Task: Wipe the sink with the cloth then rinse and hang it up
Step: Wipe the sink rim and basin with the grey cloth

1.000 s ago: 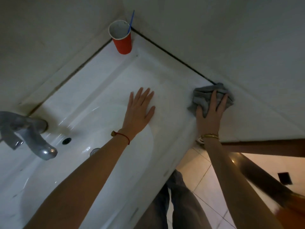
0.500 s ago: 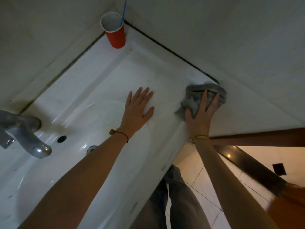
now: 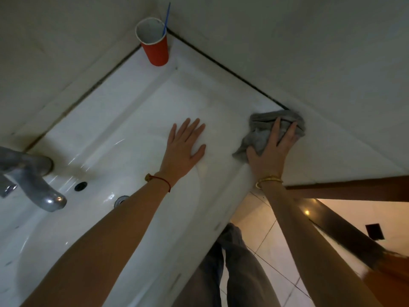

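A white ceramic sink (image 3: 124, 120) fills the left and middle of the view, with its basin at the lower left. My left hand (image 3: 184, 149) lies flat, fingers spread, on the sink's flat right ledge and holds nothing. My right hand (image 3: 273, 151) presses a crumpled grey cloth (image 3: 259, 134) onto the sink's right end, where it meets the wall. The cloth bunches out beyond my fingertips and to the left of my palm.
A red cup (image 3: 155, 44) with a blue stick in it stands in the far corner of the ledge. A metal tap (image 3: 28, 178) juts over the basin at the left, near the overflow hole (image 3: 80, 186) and drain (image 3: 121, 199). Tiled floor and a wooden door frame (image 3: 354, 187) lie to the right.
My right hand has slid the cloth a little to the left along the sink's end, away from the wall. My left hand stays flat on the ledge.
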The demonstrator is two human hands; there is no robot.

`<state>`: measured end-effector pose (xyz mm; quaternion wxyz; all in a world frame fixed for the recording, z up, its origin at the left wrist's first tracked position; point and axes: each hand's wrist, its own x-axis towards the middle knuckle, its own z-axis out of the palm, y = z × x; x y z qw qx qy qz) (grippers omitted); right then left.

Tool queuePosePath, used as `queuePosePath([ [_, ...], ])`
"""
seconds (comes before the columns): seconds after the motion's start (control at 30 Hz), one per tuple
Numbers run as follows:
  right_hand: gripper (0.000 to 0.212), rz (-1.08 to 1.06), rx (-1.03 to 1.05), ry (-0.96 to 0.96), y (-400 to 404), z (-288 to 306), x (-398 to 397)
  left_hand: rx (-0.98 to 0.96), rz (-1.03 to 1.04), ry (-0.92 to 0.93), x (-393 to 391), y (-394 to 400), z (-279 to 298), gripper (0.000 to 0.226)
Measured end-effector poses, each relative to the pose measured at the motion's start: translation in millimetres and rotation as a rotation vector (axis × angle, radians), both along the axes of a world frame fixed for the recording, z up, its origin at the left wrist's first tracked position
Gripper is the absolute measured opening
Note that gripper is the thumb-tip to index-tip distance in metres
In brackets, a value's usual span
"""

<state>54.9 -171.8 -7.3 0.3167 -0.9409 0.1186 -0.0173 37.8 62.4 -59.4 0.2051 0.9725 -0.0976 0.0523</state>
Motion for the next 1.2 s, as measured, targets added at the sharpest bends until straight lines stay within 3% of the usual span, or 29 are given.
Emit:
queuePosePath([
  [0.13,0.080,0.019,-0.005,-0.045,21,-4,-41,-0.003,0.006,0.005,-1,0,1,0.057],
  [0.23,0.085,0.056,0.048,0.000,33,0,-77,0.002,0.003,0.006,-1,0,0,0.057],
  [0.33,0.093,0.152,0.047,0.024,15,2,-59,0.008,0.001,-0.005,0,1,-1,0.057],
  [0.47,0.094,0.085,-0.148,0.063,-9,2,4,0.017,0.006,-0.008,-1,-1,-1,0.056],
  [0.6,0.082,0.103,-0.298,0.048,0,-3,-12,0.029,0.011,-0.004,0,-2,1,0.056],
  [0.77,0.066,0.364,-0.416,0.021,7,3,-61,0.031,0.011,0.013,0,-2,2,0.057],
  [0.9,0.054,0.608,-0.398,-0.095,-39,8,-1,0.001,0.020,0.013,0,-4,7,0.056],
  [1.0,0.049,0.590,-0.356,-0.118,-45,10,17,-0.005,0.022,0.016,0,-4,9,0.055],
  [1.1,0.045,0.585,-0.293,-0.143,-30,8,-12,0.001,0.017,0.024,0,-3,9,0.055],
  [1.2,0.041,0.849,-0.296,-0.125,-24,1,-52,0.004,0.004,0.045,-1,-3,11,0.056],
])
